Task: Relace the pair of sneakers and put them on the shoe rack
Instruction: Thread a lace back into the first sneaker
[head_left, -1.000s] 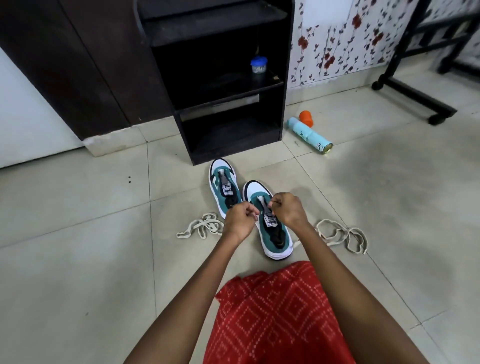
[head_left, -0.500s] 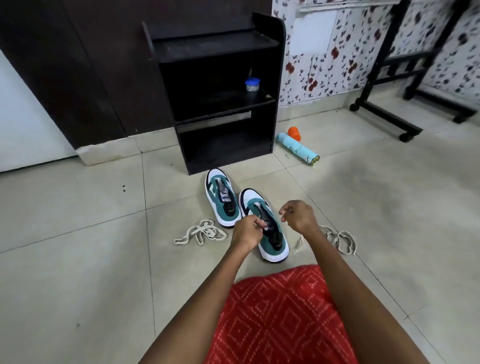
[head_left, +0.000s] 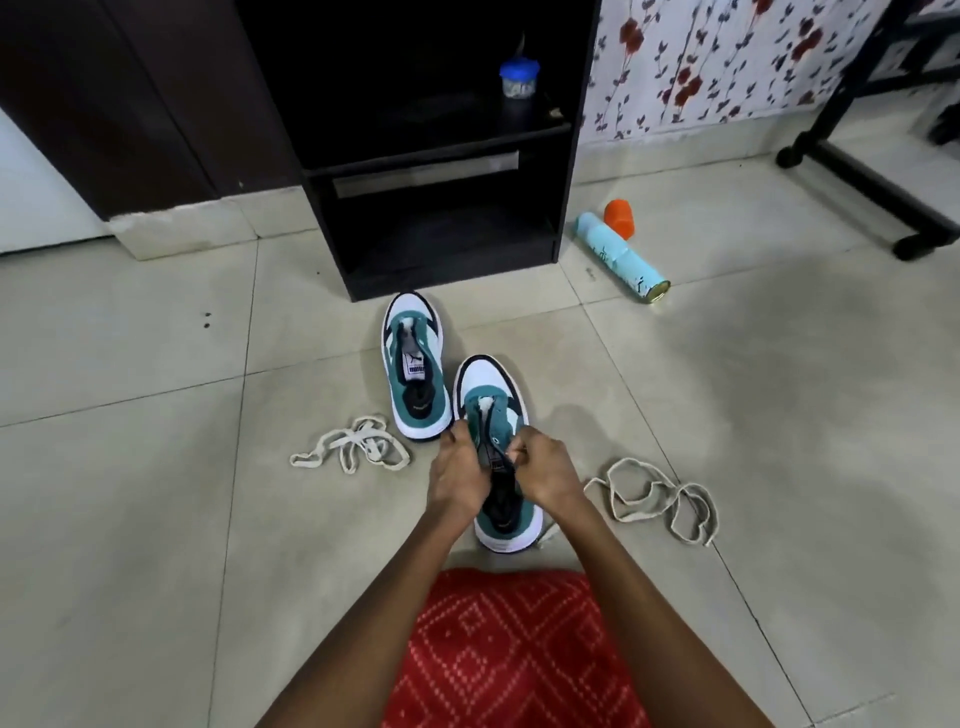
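Two teal-and-white sneakers stand unlaced on the tiled floor before a black shoe rack (head_left: 563, 171). The far sneaker (head_left: 415, 358) stands alone. Both hands are on the near sneaker (head_left: 493, 395): my left hand (head_left: 460, 473) grips its left side by the tongue, and my right hand (head_left: 545, 470) pinches its right eyelet flap. One cream lace (head_left: 353, 447) lies loose left of the shoes, another lace (head_left: 660, 499) lies loose on the right. The near sneaker's middle is hidden under my hands.
A small blue-lidded jar (head_left: 518, 78) stands on the rack's middle shelf. A light-blue spray can (head_left: 621, 260) lies beside an orange cap (head_left: 619, 218) right of the rack. A black wheeled stand (head_left: 872, 192) is at far right. My red patterned garment (head_left: 509, 649) fills the bottom.
My right hand came back from the right side onto the near sneaker's eyelet flap. My left hand stayed on the shoe. The camera tilted down and closer.
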